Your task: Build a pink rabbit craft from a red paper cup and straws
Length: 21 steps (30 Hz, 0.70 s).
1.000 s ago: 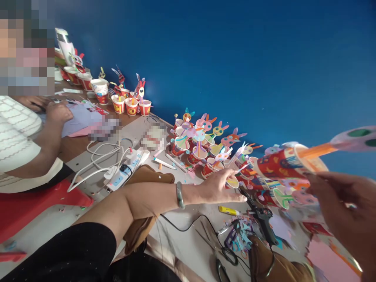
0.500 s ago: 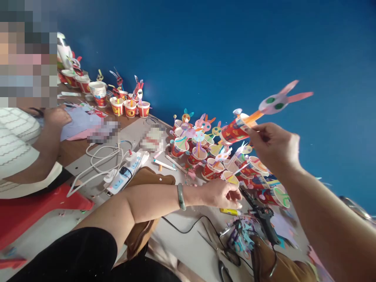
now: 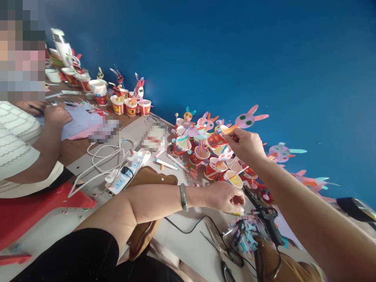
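Note:
My right hand [image 3: 248, 145] pinches the rim of a red paper cup [image 3: 216, 140] with a pink paper rabbit head [image 3: 249, 120] with green eyes attached. That cup is tilted and is just behind and above the other cups, near the blue wall. Below it, my left hand [image 3: 227, 197], with a bangle [image 3: 183, 197] at the wrist, is closed with curled fingers and nothing visible in them. It hovers or rests beside a paper cup [image 3: 234, 179] with a yellow inside; I cannot tell which. Several decorated paper cups [image 3: 215, 168] stand grouped around both hands.
A black glue gun [image 3: 268, 223], scissors [image 3: 216, 244] and paper scraps [image 3: 248, 237] lie at the front right. A power strip [image 3: 129, 172] with white cords and markers [image 3: 167, 164] lie left of centre. Another person [image 3: 20, 141] sits at far left, near more cups [image 3: 117, 105].
My right hand has moved left and down with the rabbit cup, bringing it in among the grouped cups. The left hand has barely moved.

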### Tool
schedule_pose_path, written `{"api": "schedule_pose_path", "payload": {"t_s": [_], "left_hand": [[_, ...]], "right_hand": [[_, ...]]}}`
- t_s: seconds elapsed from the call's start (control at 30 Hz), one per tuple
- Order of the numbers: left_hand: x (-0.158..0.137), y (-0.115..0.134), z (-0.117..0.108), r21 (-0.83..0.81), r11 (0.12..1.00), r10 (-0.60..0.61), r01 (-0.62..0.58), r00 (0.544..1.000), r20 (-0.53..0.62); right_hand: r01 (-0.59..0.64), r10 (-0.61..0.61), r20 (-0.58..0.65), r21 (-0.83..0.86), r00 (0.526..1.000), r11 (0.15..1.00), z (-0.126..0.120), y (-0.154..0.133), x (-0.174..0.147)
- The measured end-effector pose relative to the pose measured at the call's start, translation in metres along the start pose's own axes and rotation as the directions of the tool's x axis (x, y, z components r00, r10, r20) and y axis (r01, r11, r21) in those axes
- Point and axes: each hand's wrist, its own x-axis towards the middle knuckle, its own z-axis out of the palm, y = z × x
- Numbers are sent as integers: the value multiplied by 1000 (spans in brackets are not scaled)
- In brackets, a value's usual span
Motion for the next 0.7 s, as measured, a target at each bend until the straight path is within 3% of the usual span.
{"api": "schedule_pose_path", "payload": {"t_s": [0.37,0.7], "left_hand": [[2,-2,2,-2,1000,-6,6,1000,13],[3,-7,5,-30,999,20,-21,1000,-15]], "right_hand": [[62,-55,113,-64,992,996,7,-3,12],[11,39,232,-209,972,978,0,-23,12]]}}
